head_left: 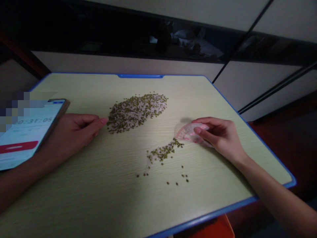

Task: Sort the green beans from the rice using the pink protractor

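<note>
My right hand [220,135] pinches a clear plastic protractor [189,132] with pink markings, its curved edge tilted down at the table. At its left tip starts a thin trail of green mung beans and pale grains [162,152]. Farther back lies a large flat pile of mung beans mixed with pale grains [138,112]. My left hand [79,130] is closed, thumb pressed on the curled fingers, its tip at the pile's left edge. Whether something small is between those fingers is hidden.
A pale wood-grain table [99,198] with a blue rim carries everything. Several stray beans [176,183] lie near the front. A phone [27,132] showing a timer is behind my left forearm. Cabinet fronts [173,67] rise beyond the table; an orange object [210,228] shows below it.
</note>
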`<state>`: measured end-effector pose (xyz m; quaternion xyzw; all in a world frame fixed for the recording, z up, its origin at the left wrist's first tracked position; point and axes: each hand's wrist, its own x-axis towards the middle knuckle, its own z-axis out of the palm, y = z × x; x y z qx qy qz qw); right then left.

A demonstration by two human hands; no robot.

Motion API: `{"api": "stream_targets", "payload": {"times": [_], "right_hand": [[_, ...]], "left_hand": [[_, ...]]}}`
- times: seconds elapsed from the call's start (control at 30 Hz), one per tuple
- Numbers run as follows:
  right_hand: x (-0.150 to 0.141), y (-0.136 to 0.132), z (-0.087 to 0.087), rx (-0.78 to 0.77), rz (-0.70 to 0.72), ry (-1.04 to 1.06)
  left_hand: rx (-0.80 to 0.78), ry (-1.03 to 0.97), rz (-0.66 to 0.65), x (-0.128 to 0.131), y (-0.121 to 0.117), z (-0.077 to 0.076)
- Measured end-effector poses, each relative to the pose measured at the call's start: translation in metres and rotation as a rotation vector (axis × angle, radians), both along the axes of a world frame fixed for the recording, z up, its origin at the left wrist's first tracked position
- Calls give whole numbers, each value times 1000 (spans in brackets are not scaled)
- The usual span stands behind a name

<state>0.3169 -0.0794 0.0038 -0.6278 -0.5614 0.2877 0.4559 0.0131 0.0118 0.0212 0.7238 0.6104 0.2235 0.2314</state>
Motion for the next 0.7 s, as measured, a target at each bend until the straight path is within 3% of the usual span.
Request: {"api": "stream_targets", "payload": {"times": [0.7], "right_hand": [[3,19,-4,-4,159,44]], "left_hand": [[-11,4,-13,-1,1,-2]]}}
